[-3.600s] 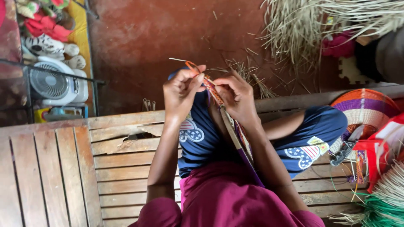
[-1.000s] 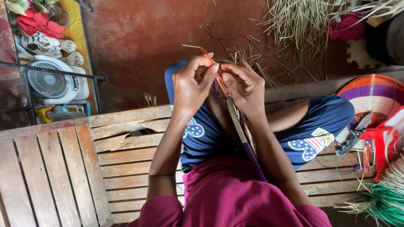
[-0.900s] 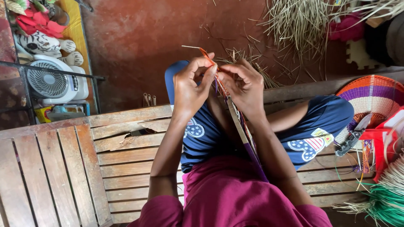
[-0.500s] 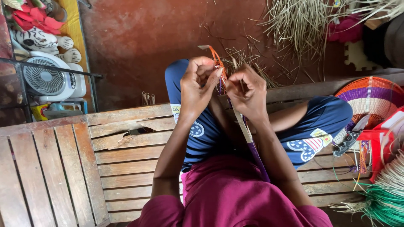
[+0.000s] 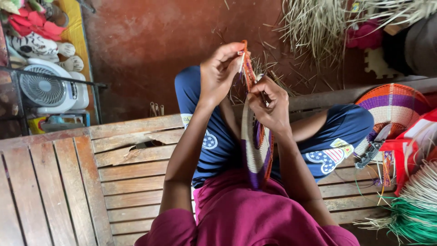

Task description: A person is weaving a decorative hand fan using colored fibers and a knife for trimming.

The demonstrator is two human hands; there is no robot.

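Pinching an orange strand (image 5: pixel 246 64) at its top end with the left hand (image 5: pixel 221 73), fingers closed narrow on it, now raised higher than half a second ago. Gripping the rim of a woven disc (image 5: pixel 256 146), held upright on edge over the lap, with the right hand (image 5: pixel 269 104), fingers curled tight around it, sitting lower than before. Sitting on the slatted wooden counter (image 5: pixel 77 182), white fan (image 5: pixel 48 89) still at far left, finished striped weaving (image 5: pixel 393 105) at right.
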